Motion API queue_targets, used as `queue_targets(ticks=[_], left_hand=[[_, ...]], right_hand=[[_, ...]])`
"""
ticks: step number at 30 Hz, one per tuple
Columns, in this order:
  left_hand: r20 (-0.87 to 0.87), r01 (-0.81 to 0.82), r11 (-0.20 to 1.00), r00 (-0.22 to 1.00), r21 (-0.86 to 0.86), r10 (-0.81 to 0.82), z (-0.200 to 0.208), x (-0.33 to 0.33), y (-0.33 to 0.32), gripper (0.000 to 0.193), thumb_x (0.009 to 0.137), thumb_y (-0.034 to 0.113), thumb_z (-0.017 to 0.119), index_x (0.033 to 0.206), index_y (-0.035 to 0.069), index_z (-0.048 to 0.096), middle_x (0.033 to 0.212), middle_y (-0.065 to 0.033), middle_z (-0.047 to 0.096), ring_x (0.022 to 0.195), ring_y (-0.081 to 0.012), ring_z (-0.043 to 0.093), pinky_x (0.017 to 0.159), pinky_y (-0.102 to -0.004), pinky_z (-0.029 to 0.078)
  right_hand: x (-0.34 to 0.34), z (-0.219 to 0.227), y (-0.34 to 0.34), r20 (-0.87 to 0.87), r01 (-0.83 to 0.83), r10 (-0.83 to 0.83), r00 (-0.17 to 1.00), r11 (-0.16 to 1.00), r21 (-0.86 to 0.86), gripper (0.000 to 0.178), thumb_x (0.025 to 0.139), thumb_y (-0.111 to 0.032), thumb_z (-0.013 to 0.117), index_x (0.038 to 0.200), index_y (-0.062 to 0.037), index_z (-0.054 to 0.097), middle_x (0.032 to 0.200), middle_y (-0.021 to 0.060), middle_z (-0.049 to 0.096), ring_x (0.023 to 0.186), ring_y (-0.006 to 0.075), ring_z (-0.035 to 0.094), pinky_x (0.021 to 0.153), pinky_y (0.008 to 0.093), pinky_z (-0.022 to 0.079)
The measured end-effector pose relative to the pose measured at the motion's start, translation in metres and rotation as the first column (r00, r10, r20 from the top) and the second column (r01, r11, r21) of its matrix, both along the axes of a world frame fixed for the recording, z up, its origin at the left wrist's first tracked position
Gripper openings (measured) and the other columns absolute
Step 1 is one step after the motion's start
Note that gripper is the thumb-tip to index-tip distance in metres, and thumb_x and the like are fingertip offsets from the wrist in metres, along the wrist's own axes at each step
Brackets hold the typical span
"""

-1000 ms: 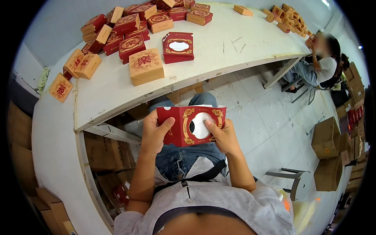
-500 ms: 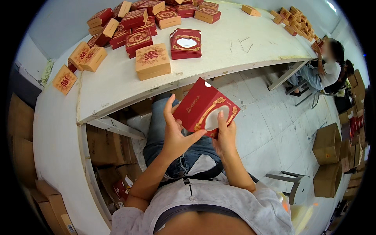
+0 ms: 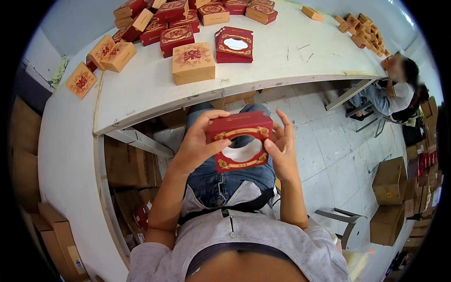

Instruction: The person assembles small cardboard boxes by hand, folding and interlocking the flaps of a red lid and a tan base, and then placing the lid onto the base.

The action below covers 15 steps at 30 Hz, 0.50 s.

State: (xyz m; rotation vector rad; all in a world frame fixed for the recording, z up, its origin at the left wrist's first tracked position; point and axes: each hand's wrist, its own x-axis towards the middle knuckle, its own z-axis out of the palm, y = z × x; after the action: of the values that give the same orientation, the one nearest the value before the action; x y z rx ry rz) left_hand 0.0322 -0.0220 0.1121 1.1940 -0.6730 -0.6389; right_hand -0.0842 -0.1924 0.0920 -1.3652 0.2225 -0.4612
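Observation:
Over my lap, both hands hold a red box sleeve (image 3: 242, 123) with gold trim and an oval cut-out in its face. Through the cut-out I see white and a dark patch. My left hand (image 3: 199, 141) grips its left side, thumb on the front face and fingers over the top edge. At the right side, my right hand (image 3: 282, 146) holds it with the thumb by the cut-out and the fingers behind. Beyond my hands, a tan box (image 3: 193, 63) with a red printed design sits near the table edge. Beside it lies a stack of flat red sleeves (image 3: 235, 45).
Red and tan boxes (image 3: 176, 38) are heaped at the far left of the white table (image 3: 282, 56). More tan boxes (image 3: 364, 29) lie at the far right, where another person (image 3: 399, 89) sits. A grey stool (image 3: 354, 230) and open cartons (image 3: 390, 181) stand on the right.
The sleeve has gone from flat and slanted to squared open, its oval face turned toward me. My left hand has shifted onto its left side and my right hand onto its right.

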Motion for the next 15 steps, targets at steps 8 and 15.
queue_targets(ticks=[8, 15], left_hand=[[-0.032, 0.114, 0.993, 0.993, 0.018, -0.114, -0.003, -0.002, 0.0, 0.049, 0.076, 0.008, 0.063, 0.12, 0.004, 0.041, 0.11, -0.0084, 0.049, 0.088, -0.0133, 0.055, 0.078, -0.0258, 0.047], [-0.069, 0.125, 0.991, 0.99, 0.046, -0.121, -0.007, -0.001, -0.002, 0.047, 0.078, 0.01, 0.061, 0.12, 0.003, 0.042, 0.104, -0.0072, 0.052, 0.077, -0.0115, 0.056, 0.072, -0.0243, 0.046]], right_hand=[[0.002, 0.004, 0.013, -0.044, -0.167, 0.169, 0.985, 0.985, 0.049, 0.069, 0.078, -0.003, 0.06, 0.134, -0.0039, 0.02, 0.099, 0.009, 0.053, 0.087, 0.0126, 0.054, 0.079, 0.0269, 0.044], [0.001, 0.001, 0.013, -0.041, -0.168, 0.176, 0.984, 0.973, 0.157, 0.065, 0.077, 0.002, 0.057, 0.132, -0.003, 0.023, 0.083, 0.0032, 0.05, 0.075, 0.0084, 0.051, 0.07, 0.023, 0.044]])
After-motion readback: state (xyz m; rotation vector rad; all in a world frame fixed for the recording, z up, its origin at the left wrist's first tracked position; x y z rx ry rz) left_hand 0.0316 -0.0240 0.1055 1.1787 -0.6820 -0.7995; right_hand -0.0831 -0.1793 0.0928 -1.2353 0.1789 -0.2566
